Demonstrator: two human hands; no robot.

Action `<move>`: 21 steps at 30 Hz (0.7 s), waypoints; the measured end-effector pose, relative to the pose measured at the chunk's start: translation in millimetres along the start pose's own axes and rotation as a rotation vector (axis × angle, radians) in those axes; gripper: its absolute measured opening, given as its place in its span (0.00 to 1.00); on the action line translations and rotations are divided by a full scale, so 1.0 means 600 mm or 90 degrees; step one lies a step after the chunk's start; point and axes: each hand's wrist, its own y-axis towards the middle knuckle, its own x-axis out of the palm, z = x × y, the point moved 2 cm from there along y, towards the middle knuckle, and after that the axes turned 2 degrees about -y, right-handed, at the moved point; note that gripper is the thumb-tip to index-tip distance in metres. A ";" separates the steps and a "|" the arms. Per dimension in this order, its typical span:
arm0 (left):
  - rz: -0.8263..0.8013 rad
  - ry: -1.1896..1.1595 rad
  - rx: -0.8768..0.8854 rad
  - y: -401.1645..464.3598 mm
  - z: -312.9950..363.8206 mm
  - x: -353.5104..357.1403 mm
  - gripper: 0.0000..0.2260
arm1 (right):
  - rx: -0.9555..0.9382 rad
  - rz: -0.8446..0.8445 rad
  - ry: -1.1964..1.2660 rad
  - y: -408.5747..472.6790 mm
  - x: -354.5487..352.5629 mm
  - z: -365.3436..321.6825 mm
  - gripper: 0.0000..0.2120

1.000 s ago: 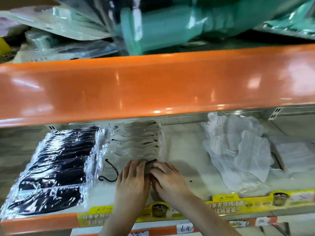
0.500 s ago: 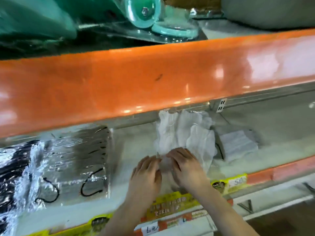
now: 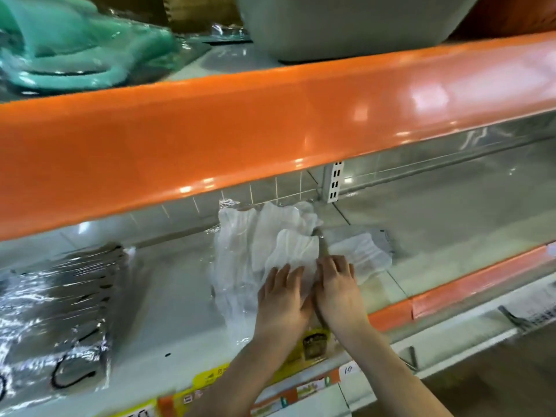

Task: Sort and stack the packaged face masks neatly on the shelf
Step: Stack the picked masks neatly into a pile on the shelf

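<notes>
Head view, left to right. At far left, a stack of packs point(image 3: 64, 320) in glossy clear film lies on the shelf point(image 3: 177, 299); black ear loops show through the wrap at its near end. A bare stretch of shelf separates it from the white masks point(image 3: 264, 236), a loose, crumpled pile in clear film near the middle of the shelf, reaching back toward the tiled rear wall. The left hand point(image 3: 282, 299) lies palm down on the near edge of this pile, fingers straight and close together, pressing rather than gripping. The right hand point(image 3: 340, 288) lies just beside it, thumbs nearly touching, fingers spread flat over the pile's right edge; whether any fingertip is hooked under the film cannot be told. Just right of the hands, a flat white pack point(image 3: 361, 254) rests on the shelf, touching the pile. A slotted upright point(image 3: 334, 182) stands behind it. Yellow price labels point(image 3: 313, 344) line the shelf's front edge beneath the wrists. Above, an orange rail point(image 3: 270, 136) fronts the upper shelf, which carries teal goods point(image 3: 75, 46) at left and a grey tub point(image 3: 346, 25) at right.
</notes>
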 end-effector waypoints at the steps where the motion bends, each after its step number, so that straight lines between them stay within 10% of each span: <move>1: -0.010 0.026 -0.025 0.002 0.002 0.006 0.21 | -0.002 0.015 0.003 0.003 -0.008 0.002 0.17; 10: 0.005 0.092 -0.076 0.003 0.008 0.027 0.31 | 0.074 -0.108 0.010 0.040 0.023 0.059 0.12; 17: 0.083 0.013 -0.118 0.011 -0.009 0.012 0.06 | 0.028 -0.134 -0.013 0.035 0.015 0.053 0.13; 21: 0.110 -0.095 -0.260 0.015 -0.020 -0.009 0.12 | -0.001 -0.188 -0.015 0.033 0.005 0.045 0.14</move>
